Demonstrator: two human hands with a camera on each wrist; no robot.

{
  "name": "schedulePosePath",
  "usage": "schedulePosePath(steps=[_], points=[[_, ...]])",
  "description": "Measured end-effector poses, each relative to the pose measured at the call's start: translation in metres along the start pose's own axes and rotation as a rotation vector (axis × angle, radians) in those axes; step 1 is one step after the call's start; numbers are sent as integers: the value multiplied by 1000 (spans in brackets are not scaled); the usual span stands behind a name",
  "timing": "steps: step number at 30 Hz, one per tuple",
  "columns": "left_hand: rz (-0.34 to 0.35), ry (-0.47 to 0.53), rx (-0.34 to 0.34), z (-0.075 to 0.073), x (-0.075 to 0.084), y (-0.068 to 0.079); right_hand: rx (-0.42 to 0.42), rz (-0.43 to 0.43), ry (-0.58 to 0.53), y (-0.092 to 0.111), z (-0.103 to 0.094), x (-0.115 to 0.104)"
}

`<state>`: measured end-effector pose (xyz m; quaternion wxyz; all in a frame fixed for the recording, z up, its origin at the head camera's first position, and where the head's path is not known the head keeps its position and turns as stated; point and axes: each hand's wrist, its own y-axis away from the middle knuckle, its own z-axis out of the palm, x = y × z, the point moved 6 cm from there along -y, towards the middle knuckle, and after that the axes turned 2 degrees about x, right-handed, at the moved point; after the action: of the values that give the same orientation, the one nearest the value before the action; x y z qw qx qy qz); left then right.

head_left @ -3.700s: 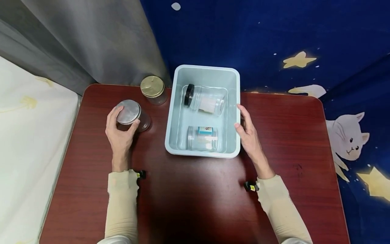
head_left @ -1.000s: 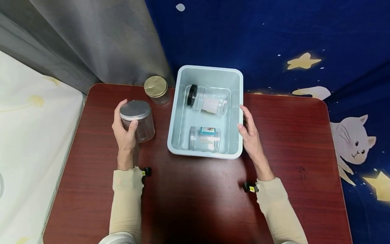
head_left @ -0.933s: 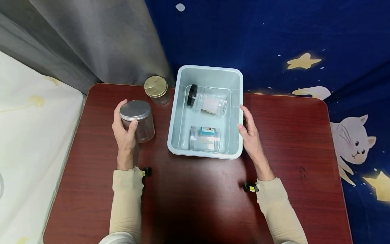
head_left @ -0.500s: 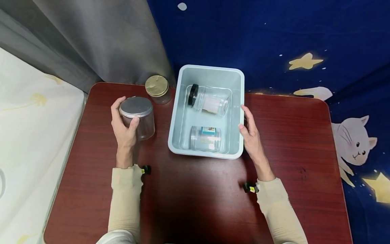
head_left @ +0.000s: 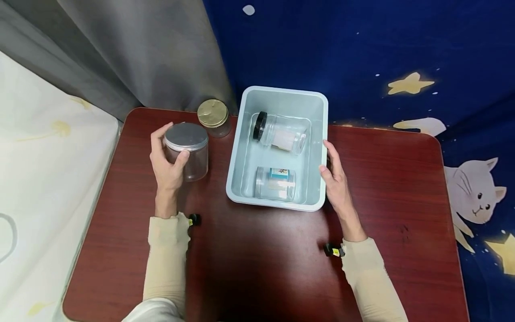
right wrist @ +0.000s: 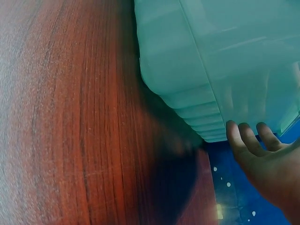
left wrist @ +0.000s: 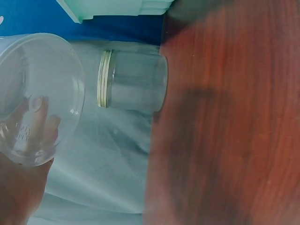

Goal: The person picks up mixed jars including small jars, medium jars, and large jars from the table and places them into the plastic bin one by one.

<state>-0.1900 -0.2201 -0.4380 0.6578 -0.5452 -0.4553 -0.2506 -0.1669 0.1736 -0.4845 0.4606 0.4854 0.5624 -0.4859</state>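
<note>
My left hand [head_left: 166, 172] grips a clear jar with a silver lid [head_left: 187, 136], thumb at the front of the lid's edge and fingers round its left side. The jar stands nearly upright; in the left wrist view the clear jar's base [left wrist: 44, 93] shows, raised off the table. My right hand [head_left: 337, 183] touches the right rim of a pale blue plastic bin [head_left: 237, 147], with fingers [right wrist: 251, 136] extended against its outer wall. Inside the bin, a black-lidded jar [head_left: 287, 136] and a clear jar with a blue label [head_left: 277, 185] lie on their sides.
Behind the held jar, a gold-lidded jar [head_left: 213, 114] stands at the back edge of the dark red table [head_left: 257, 259]. A grey curtain [head_left: 173, 53] and a blue star-patterned curtain [head_left: 322, 49] hang directly behind. White cloth [head_left: 48, 179] lies beyond the left edge.
The silver-lidded jar, tilted earlier, has come nearly upright in my left hand and shifted a little upward in view. My right hand stays at the bin's rim. The head view has shifted slightly.
</note>
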Motion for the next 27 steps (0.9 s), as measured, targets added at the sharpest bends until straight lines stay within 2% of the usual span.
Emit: schedulePosePath(steps=[8, 15, 23, 27], points=[[25, -16, -47, 11, 10, -10, 3, -27, -3, -2, -2, 4], [41, 1, -52, 13, 14, -15, -3, -34, 13, -2, -1, -4], [80, -134, -94, 19, 25, -19, -11, -27, 15, -2, 0, -3], [98, -167, -114, 23, 30, -24, -2, -21, 28, -2, 1, -3]])
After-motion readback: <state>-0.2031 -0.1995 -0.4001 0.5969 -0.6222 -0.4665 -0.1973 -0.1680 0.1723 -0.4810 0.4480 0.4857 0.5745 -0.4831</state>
